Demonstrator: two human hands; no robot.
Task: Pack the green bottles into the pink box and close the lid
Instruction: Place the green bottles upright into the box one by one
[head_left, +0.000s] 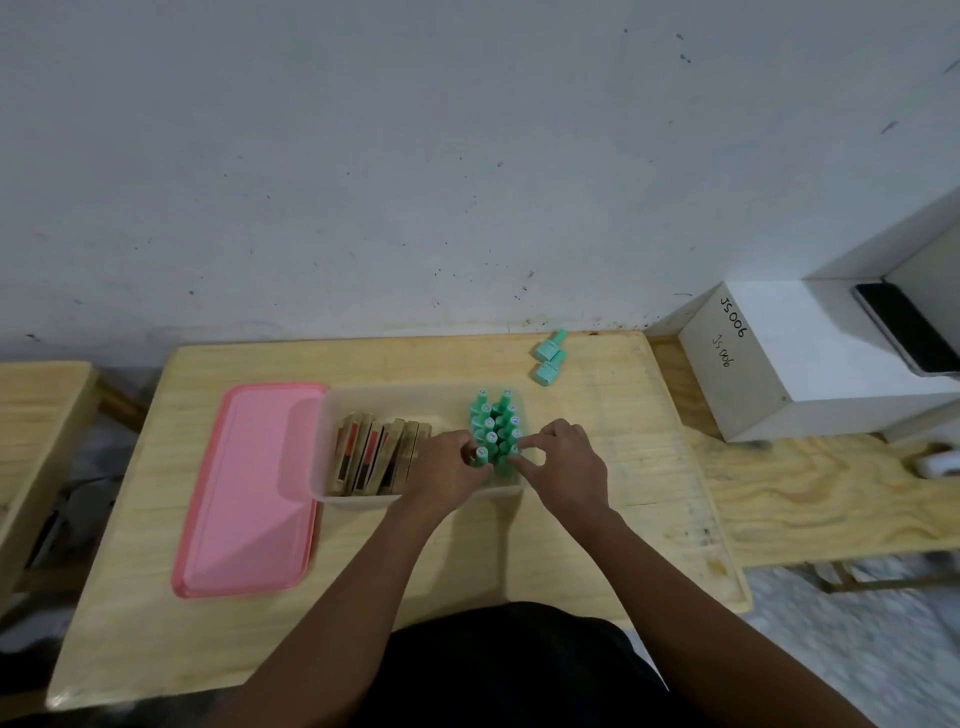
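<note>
**Head view: two bottles lie beyond the box, on the right hand's side**

Head view shows both hands inside the translucent box (332, 447), at its right end, where a group of green bottles (493, 426) stands upright, caps up, in close rows. The left hand (447, 470) has its fingers closed around the nearest bottle of the left row. The right hand (563, 462) pinches with thumb and forefinger at the cap of the nearest bottle of the right row; whether it really grips the cap or only touches it, I cannot tell. At the left end of the box stand some brown cartons (382, 452).

Two loose bottles (549, 358) are still outside. They lie on their sides on the wooden table (597, 519), near the far edge, one just beside the other. They are beyond the box and a little to the right. Their long axes run about the same way, with caps pointing away and to the right, bases toward the person.

The right hand is clearly nearer to them, so I judge that it should make the next reach, forward over the far wall of the box. Each bottle must then be turned upright before it goes in.

The pink lid (244, 499) lies flat on the table, left of the box and partly under it, on the side of the left hand. The closing step is not yet done.
</note>
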